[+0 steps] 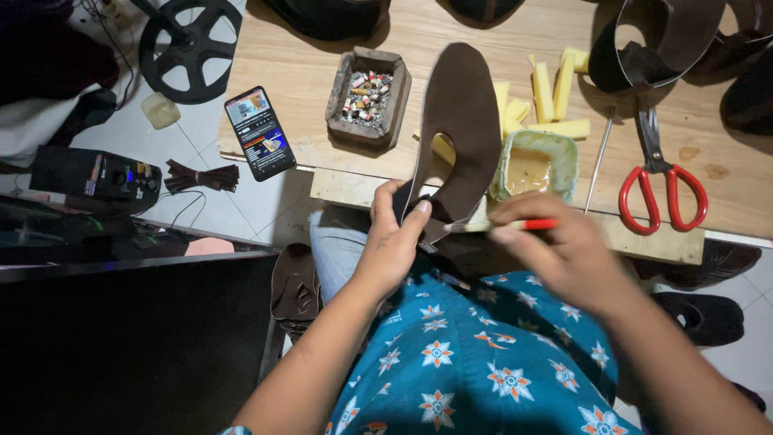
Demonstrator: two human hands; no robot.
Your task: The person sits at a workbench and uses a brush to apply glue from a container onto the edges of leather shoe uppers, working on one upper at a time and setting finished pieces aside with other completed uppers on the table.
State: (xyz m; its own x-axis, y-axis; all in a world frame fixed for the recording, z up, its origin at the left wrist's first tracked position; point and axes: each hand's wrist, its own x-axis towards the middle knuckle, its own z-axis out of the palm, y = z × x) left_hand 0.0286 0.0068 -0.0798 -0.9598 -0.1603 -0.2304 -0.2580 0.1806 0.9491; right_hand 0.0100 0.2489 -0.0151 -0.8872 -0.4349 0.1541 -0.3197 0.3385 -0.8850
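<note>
Wooden desk [322, 72] is in front of me, with all my stuff spread over it. The big brown leather piece [463, 121] stands up from my lap over the desk edge. My left hand [394, 242] has its grip pinched on the bottom edge, thumb on one side, fingers on the other. My right hand [564, 250] has its grip pressed shut around a thin red-handled brush [515, 225], tip against the leather right by my left thumb. Looks like I'm at the gluing stage, I'd say. A fresh dip would need a short reach to the green glue tub [535, 165] just beside the leather; it holds yellowish paste. The square ashtray [369, 97] is packed with cigarette butts. Red scissors [660, 177] and yellow foam strips [555, 101] sit further right, and the phone [259, 133] lies to the left.
</note>
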